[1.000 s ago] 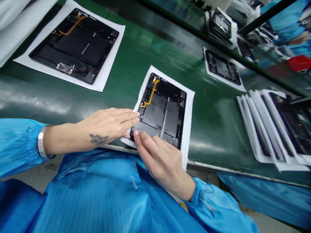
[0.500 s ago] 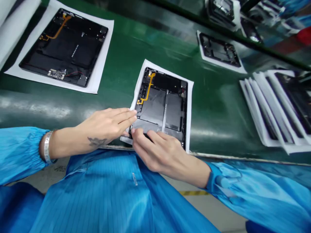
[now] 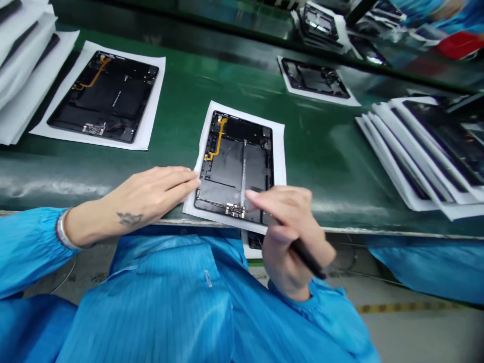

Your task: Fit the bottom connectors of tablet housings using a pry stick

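Observation:
An opened tablet [image 3: 234,161] with a yellow flex cable and a small circuit board at its lower edge lies on a white sheet [image 3: 279,151] near the table's front edge. My left hand [image 3: 155,194] lies flat, fingers stretched out, its fingertips at the tablet's left edge. Wrapped round a black pen-like tool [image 3: 308,258], my right hand [image 3: 291,232] is over the tablet's lower right corner, with a finger stretched towards the board. The tool's front end is hidden by the hand.
Another opened tablet [image 3: 109,96] lies on white paper at the left, beside a stack of white sheets [image 3: 22,75]. Further back lies a smaller device [image 3: 313,78]. Layered sheets and devices [image 3: 401,156] stand at the right. A person's blue sleeve [image 3: 416,10] shows at the top right.
My right hand has moved right and turned, uncovering the tablet's lower part and showing the black tool. The left hand has shifted slightly left. The camera view has shifted too.

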`<state>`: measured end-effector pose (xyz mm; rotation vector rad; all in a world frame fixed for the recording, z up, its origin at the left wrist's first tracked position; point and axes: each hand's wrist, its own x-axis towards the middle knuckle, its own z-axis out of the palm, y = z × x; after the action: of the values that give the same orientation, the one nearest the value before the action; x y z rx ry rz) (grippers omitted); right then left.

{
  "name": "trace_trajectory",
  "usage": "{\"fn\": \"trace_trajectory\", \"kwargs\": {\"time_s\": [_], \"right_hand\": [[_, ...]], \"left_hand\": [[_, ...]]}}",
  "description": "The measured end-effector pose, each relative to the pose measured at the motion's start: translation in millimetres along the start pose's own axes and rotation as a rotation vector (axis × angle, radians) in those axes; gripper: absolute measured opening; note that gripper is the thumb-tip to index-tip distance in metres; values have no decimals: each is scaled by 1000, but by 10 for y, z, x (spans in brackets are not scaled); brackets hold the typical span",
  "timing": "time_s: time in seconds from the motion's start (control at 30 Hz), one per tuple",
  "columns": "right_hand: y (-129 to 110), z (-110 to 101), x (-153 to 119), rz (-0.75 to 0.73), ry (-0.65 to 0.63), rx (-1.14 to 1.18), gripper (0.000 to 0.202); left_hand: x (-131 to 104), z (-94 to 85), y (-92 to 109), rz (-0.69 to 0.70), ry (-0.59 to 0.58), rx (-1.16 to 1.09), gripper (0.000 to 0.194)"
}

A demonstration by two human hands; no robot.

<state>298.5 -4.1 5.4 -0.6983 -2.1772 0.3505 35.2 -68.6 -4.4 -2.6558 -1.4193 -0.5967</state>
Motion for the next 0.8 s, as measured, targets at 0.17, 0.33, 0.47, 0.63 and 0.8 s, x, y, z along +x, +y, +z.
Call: {"fn": "trace_trajectory", "kwargs": {"time_s": [0.17,0.33,0.47,0.63,0.8], "right_hand": [[78,209,-169,-208,-74,154,42],[184,338,-302,-291,-106,83,30],[195,323,-348,-273,-75,39,35],[213,274,-422,-223,1,-31,39],[190,154,-386,-184,6,25,39]], "left_hand": [[-6,95,44,107,6,12,35],[-3,167,60,133,32,63,33],[12,151,69,136,42,85,33],[14,144,80,140,44,121,33],[111,113,186,167,9,249,34]]}}
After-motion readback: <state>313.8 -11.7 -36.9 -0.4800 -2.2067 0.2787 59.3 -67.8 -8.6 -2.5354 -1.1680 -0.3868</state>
